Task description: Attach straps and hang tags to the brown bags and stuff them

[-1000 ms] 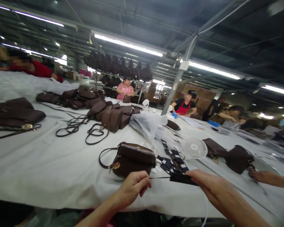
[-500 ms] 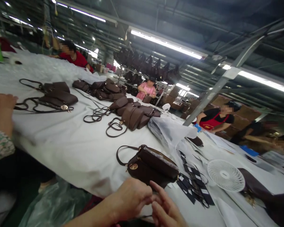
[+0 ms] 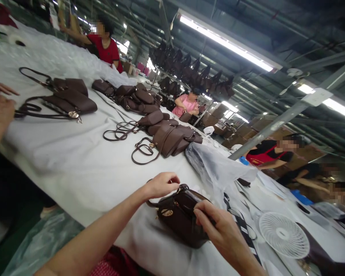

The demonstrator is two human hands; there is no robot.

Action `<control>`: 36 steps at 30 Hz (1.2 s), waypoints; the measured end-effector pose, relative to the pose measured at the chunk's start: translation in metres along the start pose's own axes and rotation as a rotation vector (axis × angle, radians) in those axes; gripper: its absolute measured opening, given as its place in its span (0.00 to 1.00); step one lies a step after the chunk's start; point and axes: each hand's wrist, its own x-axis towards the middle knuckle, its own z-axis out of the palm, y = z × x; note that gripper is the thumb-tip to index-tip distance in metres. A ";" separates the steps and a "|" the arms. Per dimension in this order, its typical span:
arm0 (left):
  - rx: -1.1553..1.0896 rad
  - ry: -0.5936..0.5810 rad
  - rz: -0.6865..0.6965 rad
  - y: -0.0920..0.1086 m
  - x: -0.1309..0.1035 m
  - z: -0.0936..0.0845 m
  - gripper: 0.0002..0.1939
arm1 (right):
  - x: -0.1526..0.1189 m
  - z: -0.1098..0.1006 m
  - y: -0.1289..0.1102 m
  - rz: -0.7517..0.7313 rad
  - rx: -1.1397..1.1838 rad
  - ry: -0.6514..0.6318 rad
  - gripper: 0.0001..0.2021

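Brown handbag (image 3: 179,218); white fan (image 3: 284,235) beside; bags (image 3: 163,136) beyond.

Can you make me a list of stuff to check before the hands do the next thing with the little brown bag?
1. Left hand on the brown bag: ok, its fingers pinch at the strap end on the bag's top.
2. Right hand on the bag: ok, fingers curl over its right edge.
3. Bag supported: ok, it rests on the white table, near the front edge.
4. Gold emblem facing the person: ok, it shows on the front.
5. Room around the bag: not ok on the right, black tags and a small white fan lie close.
6. Bag closed: cannot tell, the hands cover the top.
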 end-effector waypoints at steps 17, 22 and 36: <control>-0.710 -0.056 -0.160 -0.033 0.019 0.034 0.09 | 0.032 0.037 0.008 -0.365 -0.612 0.304 0.17; -0.767 -0.026 -0.168 -0.033 0.017 0.035 0.11 | 0.037 0.033 0.006 -0.301 -0.668 0.336 0.18; -0.838 0.020 -0.156 -0.036 0.009 0.033 0.13 | 0.070 0.022 -0.008 0.018 -0.766 -0.182 0.12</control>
